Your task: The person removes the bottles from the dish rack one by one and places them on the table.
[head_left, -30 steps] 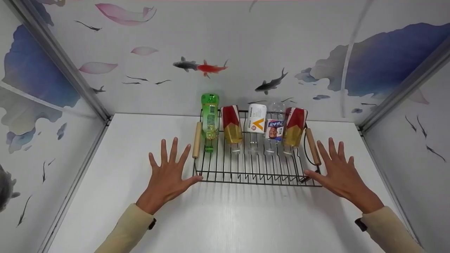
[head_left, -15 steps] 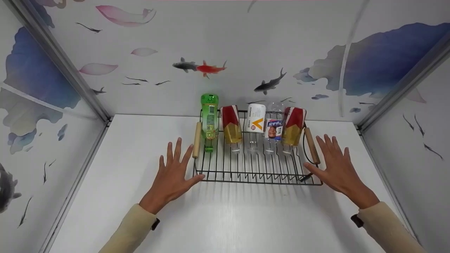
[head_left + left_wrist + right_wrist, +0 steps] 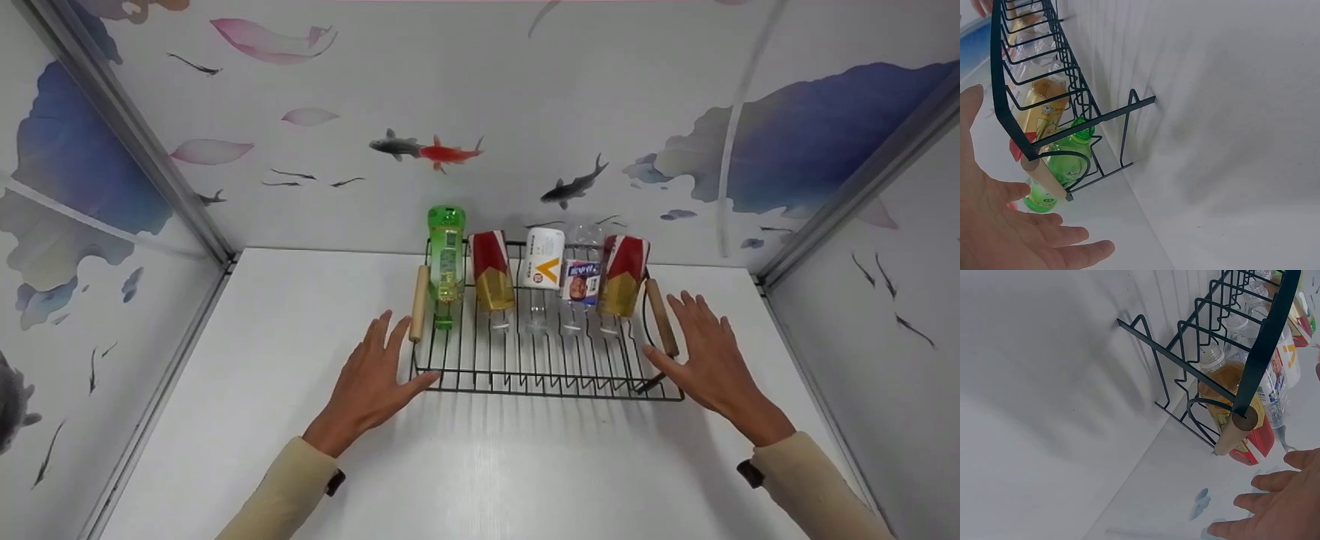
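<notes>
A black wire rack (image 3: 551, 394) with wooden handles at both ends holds several plastic bottles, tilted with their caps toward me. Leftmost is a green bottle (image 3: 448, 259). Beside it lies a bottle with a red and gold label (image 3: 492, 274), then a white-labelled bottle (image 3: 544, 259), a clear bottle with a blue label (image 3: 582, 283) and another red-and-gold bottle (image 3: 625, 277). My left hand (image 3: 369, 384), fingers extended, is just outside the left handle (image 3: 420, 304). My right hand (image 3: 709, 366) spreads beside the right handle (image 3: 661, 316). Both hands hold nothing.
The rack stands on a white tabletop (image 3: 480, 472), near the back wall (image 3: 480, 82) painted with fish and petals. Side panels with metal edge strips (image 3: 142, 142) border the table left and right.
Both hands have moved inward, closer to the rack's handles, and their fingers have drawn nearer together. The rack and bottles keep their places, while the head view has shifted slightly.
</notes>
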`<state>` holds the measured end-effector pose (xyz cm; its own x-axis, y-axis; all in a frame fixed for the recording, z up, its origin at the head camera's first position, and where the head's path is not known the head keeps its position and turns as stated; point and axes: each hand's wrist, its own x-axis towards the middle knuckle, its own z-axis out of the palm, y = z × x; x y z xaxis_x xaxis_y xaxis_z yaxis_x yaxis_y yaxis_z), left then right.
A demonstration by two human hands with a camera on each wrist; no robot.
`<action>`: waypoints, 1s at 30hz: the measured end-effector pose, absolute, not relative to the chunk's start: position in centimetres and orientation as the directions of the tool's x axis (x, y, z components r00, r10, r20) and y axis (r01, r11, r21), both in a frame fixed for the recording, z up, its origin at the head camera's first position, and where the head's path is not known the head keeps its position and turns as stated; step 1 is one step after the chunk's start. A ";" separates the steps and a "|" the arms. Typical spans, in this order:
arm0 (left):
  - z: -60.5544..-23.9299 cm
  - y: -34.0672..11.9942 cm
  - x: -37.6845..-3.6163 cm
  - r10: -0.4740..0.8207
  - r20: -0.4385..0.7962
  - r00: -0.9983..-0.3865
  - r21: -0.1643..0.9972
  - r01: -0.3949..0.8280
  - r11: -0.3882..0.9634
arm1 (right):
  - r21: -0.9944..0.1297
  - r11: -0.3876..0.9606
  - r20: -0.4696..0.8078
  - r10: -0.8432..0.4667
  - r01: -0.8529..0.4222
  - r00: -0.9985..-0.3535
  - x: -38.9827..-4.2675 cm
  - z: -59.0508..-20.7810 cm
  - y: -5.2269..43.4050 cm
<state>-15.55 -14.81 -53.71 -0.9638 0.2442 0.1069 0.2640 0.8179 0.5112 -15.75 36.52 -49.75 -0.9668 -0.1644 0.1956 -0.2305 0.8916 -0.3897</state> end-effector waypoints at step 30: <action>-56.4 -13.9 -17.2 0.249 0.038 -0.968 0.900 0.141 0.412 | -0.469 0.857 0.222 -0.118 -0.213 -0.968 -17.0 -49.5 36.1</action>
<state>-17.20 -13.86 -56.38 -0.9678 0.2490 0.0380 0.1414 0.4120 0.9001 -16.98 36.06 -49.50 -0.9678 -0.1184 0.2223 -0.2127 0.8570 -0.4693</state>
